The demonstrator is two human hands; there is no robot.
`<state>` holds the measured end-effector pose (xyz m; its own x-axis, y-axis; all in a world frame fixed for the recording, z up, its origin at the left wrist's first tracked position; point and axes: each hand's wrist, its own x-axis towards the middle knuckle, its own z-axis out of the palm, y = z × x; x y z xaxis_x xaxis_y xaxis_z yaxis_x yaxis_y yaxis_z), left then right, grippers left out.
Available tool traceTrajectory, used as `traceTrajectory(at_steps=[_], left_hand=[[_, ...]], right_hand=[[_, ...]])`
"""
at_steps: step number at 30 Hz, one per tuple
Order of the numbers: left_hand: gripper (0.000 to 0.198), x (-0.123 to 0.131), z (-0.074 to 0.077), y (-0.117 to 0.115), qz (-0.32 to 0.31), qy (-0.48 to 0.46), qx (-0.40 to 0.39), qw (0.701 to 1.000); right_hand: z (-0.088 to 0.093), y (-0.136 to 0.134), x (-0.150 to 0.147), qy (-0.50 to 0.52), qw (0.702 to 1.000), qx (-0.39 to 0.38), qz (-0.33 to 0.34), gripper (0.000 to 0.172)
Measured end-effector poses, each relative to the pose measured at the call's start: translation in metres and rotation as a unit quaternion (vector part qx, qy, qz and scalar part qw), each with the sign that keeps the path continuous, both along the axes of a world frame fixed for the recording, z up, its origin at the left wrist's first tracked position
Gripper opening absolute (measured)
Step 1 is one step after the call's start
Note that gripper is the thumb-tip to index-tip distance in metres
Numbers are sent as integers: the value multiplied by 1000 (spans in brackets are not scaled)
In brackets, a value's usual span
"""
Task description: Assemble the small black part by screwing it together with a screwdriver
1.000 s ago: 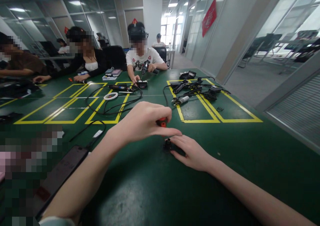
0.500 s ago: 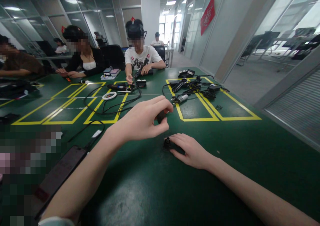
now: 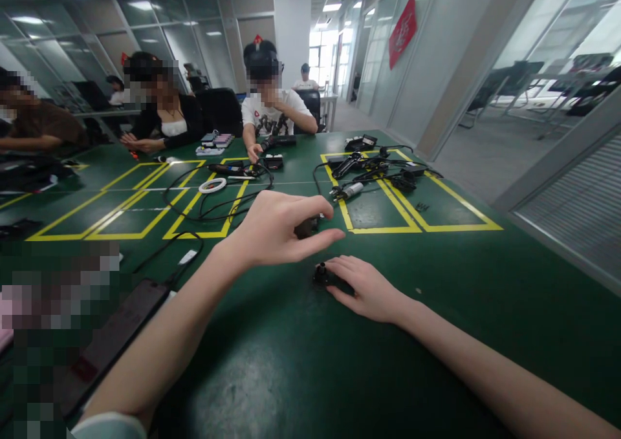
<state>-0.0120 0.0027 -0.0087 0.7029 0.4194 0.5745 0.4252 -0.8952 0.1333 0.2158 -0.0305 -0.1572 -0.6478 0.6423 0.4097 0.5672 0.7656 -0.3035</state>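
Black fitting (image 3: 321,275) sits pinched in the right hand (image 3: 366,288); above, the left hand (image 3: 276,227) arches, thumb and forefinger spread.

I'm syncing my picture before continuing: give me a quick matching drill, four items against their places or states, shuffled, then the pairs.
1. Left hand
2. Right hand
3. White ring
4. Red banner

A. Low over the green table, fingertips at a small black part
B. On the glass wall
C. Raised, thumb and forefinger apart, dark object partly hidden by it
D. Lying by yellow tape

Pairs: 1-C; 2-A; 3-D; 4-B
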Motion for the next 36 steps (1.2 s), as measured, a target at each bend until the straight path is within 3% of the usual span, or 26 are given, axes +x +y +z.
traceTrajectory(at_steps=[2,7,12,15,19,25,32,36], left_hand=[[17,1,3,-2,4,17,3,1000],[29,6,6,-8,-2,41,-23,999],[29,10,1,-7,-55,30,-50,997],[26,12,-4,-5,-47,3,-61,997],[16,16,-10,-5,-7,-39,-35,999],[14,21,-11,-5,-7,-48,-43,998],[26,24,-8,0,-67,-41,-35,996],[26,25,-16,5,-67,-58,29,996]], right_hand=[[0,0,0,-3,1000,3,3,29],[1,0,0,-17,1000,12,11,29],[2,0,1,-24,999,25,19,29],[2,1,2,-24,999,20,16,29],[1,1,3,-22,999,20,15,30],[5,0,3,-48,999,-13,18,29],[8,-1,1,-56,997,-39,24,37],[9,-1,1,-50,997,-59,19,42]])
